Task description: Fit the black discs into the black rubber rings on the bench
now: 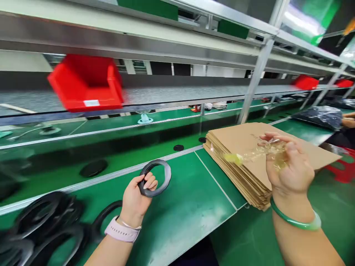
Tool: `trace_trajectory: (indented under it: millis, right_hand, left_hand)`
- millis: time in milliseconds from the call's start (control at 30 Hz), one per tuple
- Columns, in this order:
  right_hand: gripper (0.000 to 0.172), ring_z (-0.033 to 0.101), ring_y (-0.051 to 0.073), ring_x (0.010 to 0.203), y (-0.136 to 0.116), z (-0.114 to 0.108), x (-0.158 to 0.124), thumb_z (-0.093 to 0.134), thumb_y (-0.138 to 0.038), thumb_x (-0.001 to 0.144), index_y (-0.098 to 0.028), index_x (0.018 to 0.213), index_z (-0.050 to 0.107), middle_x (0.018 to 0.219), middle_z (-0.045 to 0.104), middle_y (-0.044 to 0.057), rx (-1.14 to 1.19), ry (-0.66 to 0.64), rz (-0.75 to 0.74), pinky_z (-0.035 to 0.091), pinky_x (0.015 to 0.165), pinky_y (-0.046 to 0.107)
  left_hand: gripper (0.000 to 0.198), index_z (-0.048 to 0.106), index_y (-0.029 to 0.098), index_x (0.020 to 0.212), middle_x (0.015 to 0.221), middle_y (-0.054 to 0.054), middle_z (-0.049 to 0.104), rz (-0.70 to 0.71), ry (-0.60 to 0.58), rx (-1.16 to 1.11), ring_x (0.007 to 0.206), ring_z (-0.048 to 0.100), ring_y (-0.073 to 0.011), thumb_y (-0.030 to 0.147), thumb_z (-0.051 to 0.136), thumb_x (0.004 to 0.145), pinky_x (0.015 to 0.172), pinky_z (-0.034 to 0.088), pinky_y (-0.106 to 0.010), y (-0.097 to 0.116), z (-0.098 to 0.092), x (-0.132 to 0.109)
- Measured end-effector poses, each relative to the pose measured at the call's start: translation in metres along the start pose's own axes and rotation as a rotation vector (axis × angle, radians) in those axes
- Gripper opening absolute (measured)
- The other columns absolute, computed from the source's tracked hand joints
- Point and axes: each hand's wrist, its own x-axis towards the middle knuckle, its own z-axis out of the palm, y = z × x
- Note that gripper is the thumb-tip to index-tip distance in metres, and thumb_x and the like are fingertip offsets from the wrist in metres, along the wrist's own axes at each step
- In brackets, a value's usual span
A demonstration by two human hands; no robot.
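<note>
My left hand (140,194) is closed round the lower left side of a black ring (167,177), held up above the green tabletop. Crumpled clear, yellowish tape or film (279,157) sits in my right hand (291,166), its fingers curled about it. A strip of that film trails left to a brighter yellow end (233,159). Behind and below it lies a stack of brown cardboard sheets (244,181). More black rings (41,218) lie heaped at the lower left, smeared by motion, with another black ring (104,218) partly behind my left wrist.
A red bin (91,98) stands on the grey shelf (166,90) above the bench. A metal post (256,79) rises behind the cardboard. Far right, another person's hand (348,120) is beside a dark plastic-wrapped bundle (318,117), above a red stool (342,166).
</note>
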Motion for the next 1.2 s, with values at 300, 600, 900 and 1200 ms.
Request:
trace_trajectory:
  millis: [300, 600, 900, 1200]
  right_hand:
    - [0.013, 0.071, 0.025, 0.089, 0.017, 0.056, -0.064, 0.067, -0.031, 0.088, -0.021, 0.097, 0.068, 0.083, 0.070, 0.005, 0.143, -0.253, 0.568, 0.058, 0.076, 0.037]
    - [0.025, 0.043, 0.011, 0.058, 0.022, 0.130, -0.173, 0.054, -0.034, 0.095, -0.022, 0.110, 0.069, 0.067, 0.048, -0.002, -0.116, -0.902, 0.714, 0.034, 0.053, 0.025]
    - [0.037, 0.049, 0.017, 0.075, 0.023, 0.181, -0.216, 0.062, -0.055, 0.087, -0.020, 0.098, 0.069, 0.081, 0.055, 0.001, -0.229, -0.991, 0.553, 0.037, 0.070, 0.030]
    - [0.043, 0.048, 0.016, 0.074, 0.028, 0.205, -0.242, 0.082, -0.055, 0.071, -0.017, 0.070, 0.062, 0.076, 0.054, 0.000, -0.090, -0.846, 0.781, 0.039, 0.069, 0.029]
  left_hand:
    - [0.015, 0.048, 0.015, 0.068, 0.070, 0.002, 0.037, 0.133, 0.044, 0.005, 0.054, 0.033, -0.0084, 0.011, 0.052, 0.082, 0.051, 0.038, -0.023, 0.031, -0.031, -0.032]
    - [0.013, 0.050, 0.017, 0.070, 0.070, 0.001, 0.040, 0.251, 0.056, 0.092, 0.055, 0.033, -0.0092, 0.013, 0.053, 0.082, 0.051, 0.035, -0.023, 0.049, -0.028, -0.063]
    - [0.009, 0.055, 0.018, 0.076, 0.070, 0.001, 0.039, 0.332, 0.099, 0.167, 0.057, 0.034, -0.0113, 0.014, 0.053, 0.084, 0.054, 0.037, -0.025, 0.060, -0.027, -0.090]
    - [0.012, 0.061, 0.020, 0.094, 0.070, 0.002, 0.039, 0.339, 0.114, 0.178, 0.055, 0.034, -0.0112, 0.014, 0.054, 0.085, 0.053, 0.035, -0.025, 0.061, -0.036, -0.100]
